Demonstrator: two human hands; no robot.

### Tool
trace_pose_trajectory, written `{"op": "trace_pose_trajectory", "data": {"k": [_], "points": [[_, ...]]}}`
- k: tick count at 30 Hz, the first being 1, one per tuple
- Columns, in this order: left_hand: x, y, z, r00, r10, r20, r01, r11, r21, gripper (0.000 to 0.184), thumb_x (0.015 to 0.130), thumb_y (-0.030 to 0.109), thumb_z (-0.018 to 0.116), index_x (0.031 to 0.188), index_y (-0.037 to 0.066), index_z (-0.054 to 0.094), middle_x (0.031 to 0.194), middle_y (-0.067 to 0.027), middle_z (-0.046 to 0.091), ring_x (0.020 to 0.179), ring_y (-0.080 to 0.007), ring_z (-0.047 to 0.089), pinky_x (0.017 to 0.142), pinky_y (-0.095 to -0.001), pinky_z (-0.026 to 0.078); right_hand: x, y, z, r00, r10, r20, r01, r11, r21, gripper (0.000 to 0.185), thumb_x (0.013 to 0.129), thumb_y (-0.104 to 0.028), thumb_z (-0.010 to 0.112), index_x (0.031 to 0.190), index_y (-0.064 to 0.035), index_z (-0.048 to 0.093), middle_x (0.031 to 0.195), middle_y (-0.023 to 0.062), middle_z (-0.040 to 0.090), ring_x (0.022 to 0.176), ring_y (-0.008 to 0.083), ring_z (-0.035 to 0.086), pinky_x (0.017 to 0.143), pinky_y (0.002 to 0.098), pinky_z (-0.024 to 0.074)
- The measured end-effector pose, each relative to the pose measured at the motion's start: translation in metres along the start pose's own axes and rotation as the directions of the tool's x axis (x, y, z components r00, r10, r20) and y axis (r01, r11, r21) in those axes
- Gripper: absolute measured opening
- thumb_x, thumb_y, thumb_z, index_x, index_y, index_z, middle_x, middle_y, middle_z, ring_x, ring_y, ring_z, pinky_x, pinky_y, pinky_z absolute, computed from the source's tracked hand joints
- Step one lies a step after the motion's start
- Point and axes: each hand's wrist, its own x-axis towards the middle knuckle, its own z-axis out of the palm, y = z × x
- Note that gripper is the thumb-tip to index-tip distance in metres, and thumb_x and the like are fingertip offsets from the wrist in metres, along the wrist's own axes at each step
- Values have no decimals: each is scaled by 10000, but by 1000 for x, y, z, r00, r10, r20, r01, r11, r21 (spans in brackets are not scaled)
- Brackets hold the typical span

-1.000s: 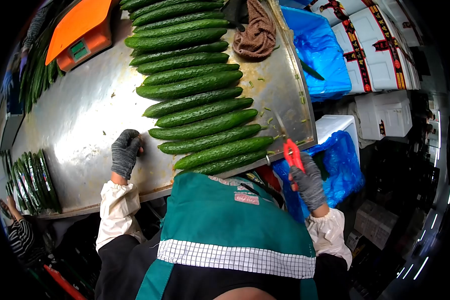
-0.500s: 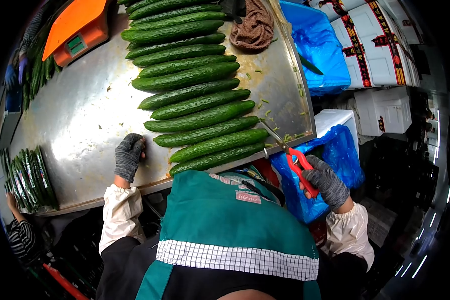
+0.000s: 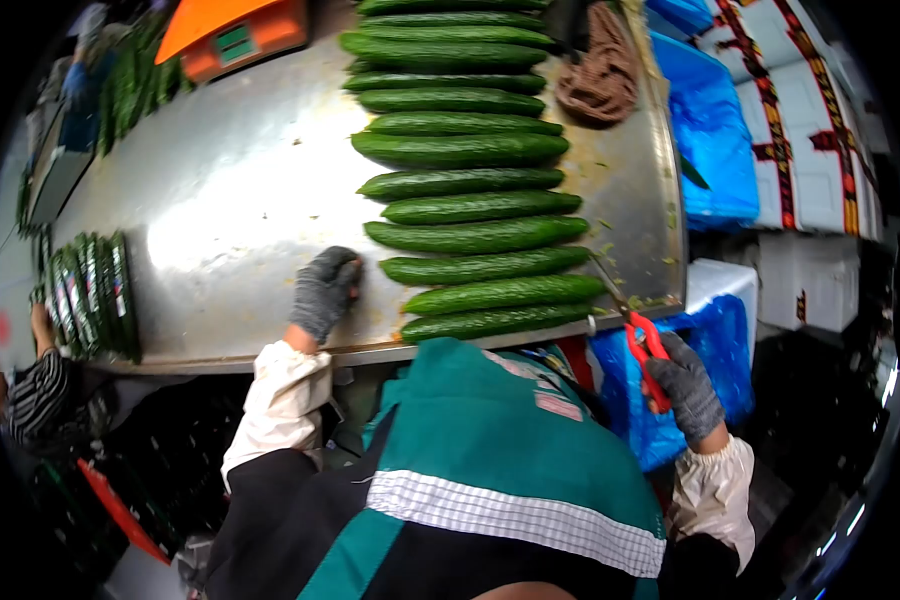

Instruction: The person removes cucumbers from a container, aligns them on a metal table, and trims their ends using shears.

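A long row of green cucumbers (image 3: 475, 237) lies side by side on the metal table (image 3: 230, 300). My right hand (image 3: 688, 385), in a grey knit glove with bare fingertips, is closed round the red handles of a pair of scissors (image 3: 650, 365). The blades point up and left, their tips close to the right ends of the nearest cucumbers. To the left of the row, my left hand (image 3: 323, 292), gloved the same way, rests on the table with its fingers curled into a fist. Nothing sticks out of it, and it stays apart from the cucumbers.
An orange scale (image 3: 235, 38) and a brown cloth (image 3: 600, 70) sit toward the far side. Blue-lined bins (image 3: 705, 130) and white boxes (image 3: 810, 275) stand right of the table edge. Wrapped cucumbers (image 3: 92, 298) lie at left, near another person's striped sleeve (image 3: 38, 395).
The view has turned, so table, cucumbers and both hands appear farther right. Relative to the row, the scissors and my left hand have hardly moved.
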Motion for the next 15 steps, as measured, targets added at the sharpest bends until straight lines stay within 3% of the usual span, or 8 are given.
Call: {"op": "trace_pose_trajectory", "data": {"k": [5,7,8,9,10,12,15], "points": [[0,3,0,1000,5,-11,-5,1000,24,118,800,74,525,876,3,581,646,-80,563,467,-115,502,457,-258,419,2,6,16,997,-51,-57,51,999,-6,200,808,-165,507,972,-57,470,591,47,494,400,104,440,357,209,371],[-2,2,2,991,131,14,-131,986,101,139,794,64,524,900,-8,578,714,-104,574,461,-120,505,465,-260,429,1,7,16,996,-41,-83,46,997,61,178,811,-154,507,956,-59,465,584,40,483,392,99,427,351,203,364],[-3,6,1,994,88,60,-95,988,124,158,779,59,525,914,-3,578,787,-142,580,538,-196,552,537,-302,456,0,9,12,997,-31,-65,33,999,41,213,806,-149,509,992,-56,460,618,44,490,439,102,460,362,206,382],[-2,4,3,995,86,59,-92,988,121,158,779,59,525,914,-3,578,787,-142,580,538,-196,552,537,-302,456,-3,9,12,997,-30,-65,32,999,37,213,806,-149,509,992,-56,460,618,44,490,439,102,460,362,206,382],[-1,1,6,968,247,44,-251,945,211,171,768,62,531,922,5,579,804,-153,580,607,-239,561,586,-326,458,-6,8,11,995,-42,-93,48,997,60,251,787,-178,511,996,-50,455,614,52,496,428,108,456,370,214,385],[2,5,9,924,373,81,-380,879,289,197,740,72,539,928,31,579,826,-175,569,776,-340,540,701,-391,441,-14,10,7,991,-66,-118,76,994,80,337,760,-227,515,1031,-40,441,620,68,513,420,122,461,397,224,403],[1,19,15,925,367,94,-376,851,366,166,744,75,527,898,41,577,802,-171,562,767,-338,539,692,-397,441,-25,14,1,988,-61,-139,79,989,124,376,759,-236,522,1065,-37,430,627,75,522,427,130,475,406,218,409]]}}
